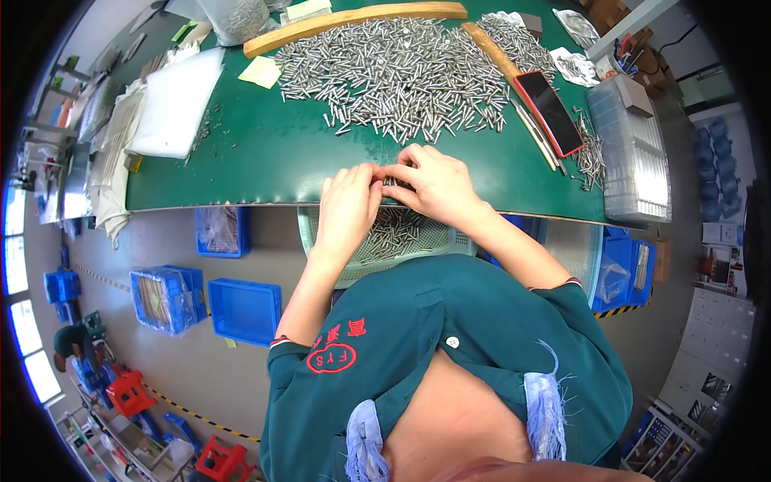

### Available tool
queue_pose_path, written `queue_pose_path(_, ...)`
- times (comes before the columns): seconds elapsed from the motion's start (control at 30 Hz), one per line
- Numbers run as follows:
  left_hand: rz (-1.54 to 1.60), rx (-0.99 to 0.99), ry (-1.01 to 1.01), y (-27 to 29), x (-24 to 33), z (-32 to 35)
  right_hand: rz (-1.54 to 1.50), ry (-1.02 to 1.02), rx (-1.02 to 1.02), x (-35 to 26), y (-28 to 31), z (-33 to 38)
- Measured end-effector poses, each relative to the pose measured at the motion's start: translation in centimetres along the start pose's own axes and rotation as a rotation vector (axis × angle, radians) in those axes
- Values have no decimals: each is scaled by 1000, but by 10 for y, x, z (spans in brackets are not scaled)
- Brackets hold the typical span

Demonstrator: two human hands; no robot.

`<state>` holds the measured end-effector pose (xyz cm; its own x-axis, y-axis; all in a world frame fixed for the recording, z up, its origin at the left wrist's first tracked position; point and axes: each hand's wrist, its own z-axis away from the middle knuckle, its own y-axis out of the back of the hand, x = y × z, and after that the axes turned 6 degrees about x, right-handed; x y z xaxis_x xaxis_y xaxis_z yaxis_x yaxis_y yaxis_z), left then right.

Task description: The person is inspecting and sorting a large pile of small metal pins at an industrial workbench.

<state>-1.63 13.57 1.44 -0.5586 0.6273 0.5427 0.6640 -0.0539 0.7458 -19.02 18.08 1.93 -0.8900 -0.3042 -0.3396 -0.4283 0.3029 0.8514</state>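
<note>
My left hand [348,202] and my right hand [436,185] meet at the front edge of the green table [265,173]. Their fingers are curled inward, with the fingertips together. A few small metal pins [391,182] show between them; how many each hand grips is hidden. Beyond my hands, a wide heap of shiny metal pins [393,76] covers the tabletop. Just below the table edge, a pale green plastic basket [446,243] holds more loose metal pins [393,233].
Wooden bars [353,14] border the heap. To the right lie a red-framed phone [548,112], thin rods [534,132] and stacked clear plastic trays [630,153]. White foam sheets [177,100] lie at the left. Blue bins [245,309] stand on the floor.
</note>
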Motion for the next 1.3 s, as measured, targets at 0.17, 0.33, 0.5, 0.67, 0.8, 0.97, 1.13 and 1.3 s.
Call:
queue_pose_path(0.17,421,-143,327,12,10,11,33,50,101,7,-5,4)
queue_pose_path(0.33,1259,-630,855,-1,4,34,-19,94,73,15,3,13)
queue_pose_path(0.5,1786,-713,1134,-29,-6,30,-98,154,-25,11,12,28)
queue_pose_path(0.67,1850,-747,1171,-48,-9,32,-142,80,-88,-4,33,34)
queue_pose_path(0.8,1678,-674,1178,-42,8,29,-193,-64,-169,-2,39,40)
queue_pose_path(0.97,1581,-638,1149,-45,13,33,-256,-116,-148,0,31,47)
queue_pose_path(1.13,1358,-627,997,-28,26,27,-486,-257,-139,1,30,48)
queue_pose_path(1.3,1080,-616,651,1,32,14,-936,-500,-165,-4,44,37)
